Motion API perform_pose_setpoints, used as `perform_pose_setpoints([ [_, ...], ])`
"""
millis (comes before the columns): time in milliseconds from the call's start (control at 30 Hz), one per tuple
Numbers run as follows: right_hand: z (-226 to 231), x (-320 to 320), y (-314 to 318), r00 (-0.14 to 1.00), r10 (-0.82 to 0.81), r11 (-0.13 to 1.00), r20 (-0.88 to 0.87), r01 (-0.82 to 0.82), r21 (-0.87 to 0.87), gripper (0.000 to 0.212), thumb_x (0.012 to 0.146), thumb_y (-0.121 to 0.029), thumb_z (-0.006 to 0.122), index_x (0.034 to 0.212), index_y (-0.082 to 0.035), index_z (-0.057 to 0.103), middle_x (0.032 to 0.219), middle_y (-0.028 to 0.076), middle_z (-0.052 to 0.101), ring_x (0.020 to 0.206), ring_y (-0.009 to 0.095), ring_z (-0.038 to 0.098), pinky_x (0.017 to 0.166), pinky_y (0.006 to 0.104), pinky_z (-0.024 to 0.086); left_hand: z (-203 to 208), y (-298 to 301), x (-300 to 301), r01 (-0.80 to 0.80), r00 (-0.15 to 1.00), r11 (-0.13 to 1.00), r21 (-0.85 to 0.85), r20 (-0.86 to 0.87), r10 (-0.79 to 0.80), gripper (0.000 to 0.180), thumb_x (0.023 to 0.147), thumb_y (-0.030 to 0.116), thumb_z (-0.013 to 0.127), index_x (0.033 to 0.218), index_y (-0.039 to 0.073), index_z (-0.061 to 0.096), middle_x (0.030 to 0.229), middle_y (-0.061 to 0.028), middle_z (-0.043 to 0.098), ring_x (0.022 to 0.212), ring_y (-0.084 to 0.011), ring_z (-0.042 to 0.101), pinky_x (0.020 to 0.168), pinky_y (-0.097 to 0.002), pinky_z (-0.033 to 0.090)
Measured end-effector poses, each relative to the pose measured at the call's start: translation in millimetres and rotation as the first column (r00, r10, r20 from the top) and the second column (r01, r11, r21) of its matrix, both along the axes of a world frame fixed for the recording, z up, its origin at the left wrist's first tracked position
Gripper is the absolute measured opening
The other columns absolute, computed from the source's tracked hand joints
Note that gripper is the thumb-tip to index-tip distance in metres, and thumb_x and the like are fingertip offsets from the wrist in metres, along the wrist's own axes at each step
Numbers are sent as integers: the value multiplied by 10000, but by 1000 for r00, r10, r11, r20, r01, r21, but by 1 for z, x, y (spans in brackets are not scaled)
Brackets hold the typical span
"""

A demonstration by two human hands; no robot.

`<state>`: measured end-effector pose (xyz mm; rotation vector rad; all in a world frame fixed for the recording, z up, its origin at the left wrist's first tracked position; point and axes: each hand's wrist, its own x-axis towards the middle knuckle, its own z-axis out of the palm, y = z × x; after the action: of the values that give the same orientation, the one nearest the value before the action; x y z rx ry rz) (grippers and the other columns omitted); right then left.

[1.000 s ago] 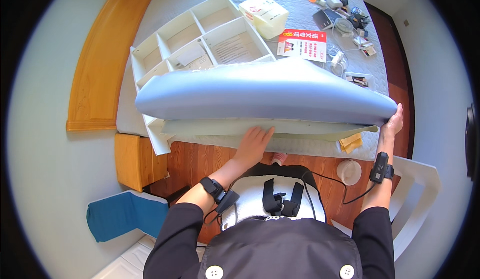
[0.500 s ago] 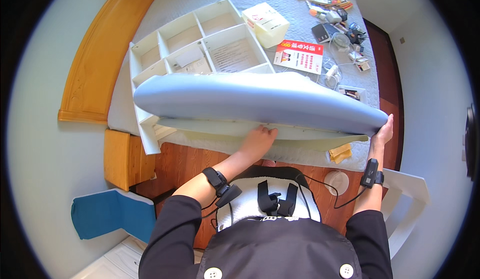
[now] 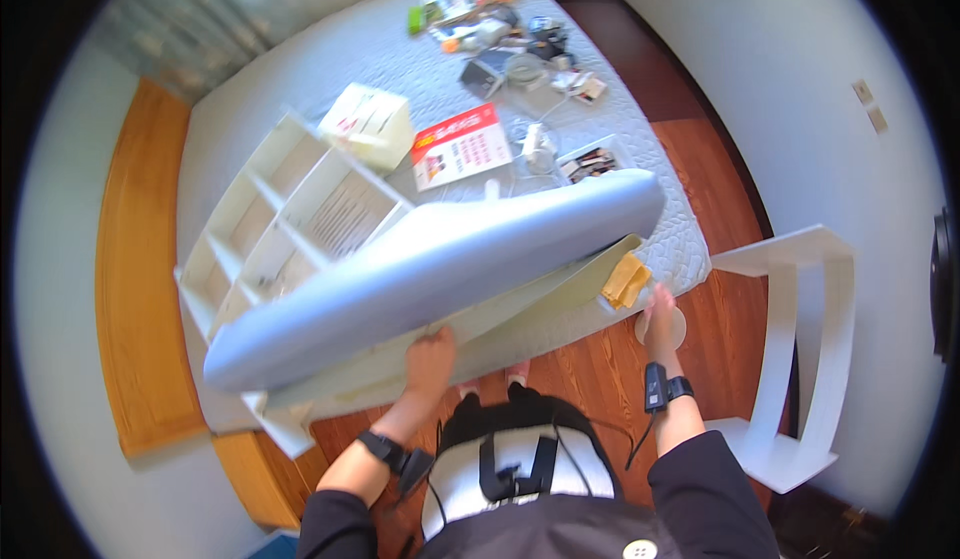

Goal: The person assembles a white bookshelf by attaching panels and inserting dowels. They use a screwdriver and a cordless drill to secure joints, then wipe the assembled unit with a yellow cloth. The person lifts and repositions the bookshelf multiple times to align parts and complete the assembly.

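Note:
A long panel [image 3: 450,259] with a smooth, rounded blue-white outer side lies slantwise across the near edge of the bed, its right end higher. Beneath its lower edge a pale cream inner strip [image 3: 520,309] shows. My left hand [image 3: 430,361] is closed on that lower edge near the middle; its fingertips are hidden. Off the panel, my right hand [image 3: 659,321] is beside a folded yellow cloth [image 3: 626,281] at the bed's edge, with its fingers apart, slightly blurred. Whether it touches the cloth is unclear.
Behind the panel lies a white compartmented shelf unit [image 3: 290,194]. Further back are a pale box [image 3: 368,124], a red-and-white book [image 3: 462,146], a tray of small items [image 3: 590,162] and cables. A white frame [image 3: 785,349] stands at right; a white bucket [image 3: 677,331] is on the floor.
My right hand has let go of the panel's right end and moved down to beside the yellow cloth. The panel's left end now sits lower. The view has shifted rightward.

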<state>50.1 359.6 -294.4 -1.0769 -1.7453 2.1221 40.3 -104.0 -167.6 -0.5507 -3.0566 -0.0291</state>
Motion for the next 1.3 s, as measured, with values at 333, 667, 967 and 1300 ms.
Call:
perform_pose_setpoints([
  [333, -126, -58, 24, 886, -11, 355, 464, -431, 830, 733, 727, -214, 735, 1358, -79, 386, 1385, 144, 403, 1284, 324, 380, 1043, 423, 338, 21, 4, -10, 84, 981, 958, -274, 189, -31, 107, 722, 38, 547, 774, 71, 459, 625, -105, 546, 550, -292, 600, 480, -410, 472],
  [667, -140, -83, 31, 620, 72, 560, 781, -673, 483, 395, 801, -269, 603, 1138, -76, 536, 1129, 156, 600, 984, 341, 589, 811, 438, 474, 32, 12, -3, 155, 964, 929, -336, 256, -68, 137, 685, 11, 556, 757, 62, 451, 629, -110, 535, 552, -292, 597, 465, -388, 471],
  [967, 107, 67, -115, 681, 732, 504, 28, -569, 650, 198, 696, -73, 657, 893, -86, 655, 966, 116, 600, 943, 302, 591, 776, 375, 490, 27, 9, 6, 187, 975, 935, -302, 170, -141, 122, 721, 34, 567, 741, 87, 459, 611, -67, 557, 539, -213, 619, 433, -308, 488],
  [1300, 163, 42, -270, 772, 604, 549, -198, -583, -599, 457, 894, -379, 534, 1195, -36, 562, 1202, 106, 558, 1051, 245, 551, 875, 327, 426, -3, -12, 25, 36, 934, 903, 428, 306, -182, 373, 801, 184, 608, 1144, 56, 537, 841, -140, 659, 739, -352, 640, 669, -431, 513],
])
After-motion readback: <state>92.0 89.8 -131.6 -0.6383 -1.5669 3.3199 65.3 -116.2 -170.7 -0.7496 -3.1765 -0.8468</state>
